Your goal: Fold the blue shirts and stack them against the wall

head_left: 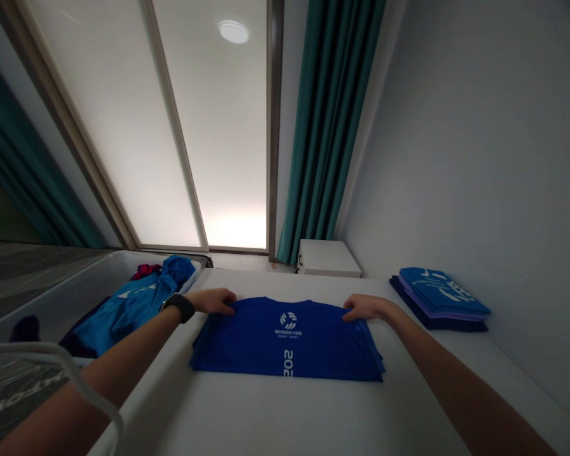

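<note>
A dark blue T-shirt [332, 345] with a white round logo and white print lies folded in half on the white table [247, 418]. Its neckline edge faces away from me and the fold is nearest me. My left hand [216, 301], with a black watch on the wrist, pinches the shirt's far left corner. At the far right corner, my right hand [365, 307] grips the cloth between thumb and fingers. The fabric between both hands lies flat and fairly smooth.
Folded clothes [441, 294] in blue, purple and navy are stacked at the right by the wall. To the left stands a white tub [95, 266] with crumpled clothes [133, 304]. A white cable [76, 373] crosses the lower left. Behind the table is a white cabinet [330, 256].
</note>
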Available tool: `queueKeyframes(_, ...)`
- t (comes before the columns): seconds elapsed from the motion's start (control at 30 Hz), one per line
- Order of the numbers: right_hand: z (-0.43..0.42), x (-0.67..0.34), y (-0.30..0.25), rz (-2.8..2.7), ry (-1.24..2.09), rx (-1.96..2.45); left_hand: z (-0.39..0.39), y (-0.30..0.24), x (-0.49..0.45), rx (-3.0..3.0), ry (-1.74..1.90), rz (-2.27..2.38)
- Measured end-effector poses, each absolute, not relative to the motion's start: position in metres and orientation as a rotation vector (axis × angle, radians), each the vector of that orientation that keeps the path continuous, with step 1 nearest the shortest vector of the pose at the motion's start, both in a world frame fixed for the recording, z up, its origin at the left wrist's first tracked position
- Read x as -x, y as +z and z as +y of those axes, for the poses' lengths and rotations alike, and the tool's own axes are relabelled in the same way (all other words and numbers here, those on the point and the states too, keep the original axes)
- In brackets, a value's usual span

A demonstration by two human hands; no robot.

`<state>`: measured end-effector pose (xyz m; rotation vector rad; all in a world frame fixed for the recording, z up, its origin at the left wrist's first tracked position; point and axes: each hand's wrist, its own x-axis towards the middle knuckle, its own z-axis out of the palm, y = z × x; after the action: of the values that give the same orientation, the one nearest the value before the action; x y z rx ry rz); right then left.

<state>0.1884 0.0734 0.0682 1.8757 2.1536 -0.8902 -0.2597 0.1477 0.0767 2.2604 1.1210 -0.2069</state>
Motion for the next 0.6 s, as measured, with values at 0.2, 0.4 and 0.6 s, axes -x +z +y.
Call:
queueKeyframes(0.2, 0.073, -0.187, 0.072, 2.289, -0.881, -1.874, 0.154, 0.082, 0.256, -2.336, -0.168, 1.122)
queueKeyframes(0.4, 0.087, -0.198, 0.111, 2.499, -0.586, -2.095, 0.163, 0.119, 0.244, -2.572, 0.210, 1.292)
queueKeyframes(0.6, 0.079, -0.208, 0.123, 2.740, -0.005, -2.359, 0.143, 0.131, 0.245, -2.974, 0.755, 1.433)
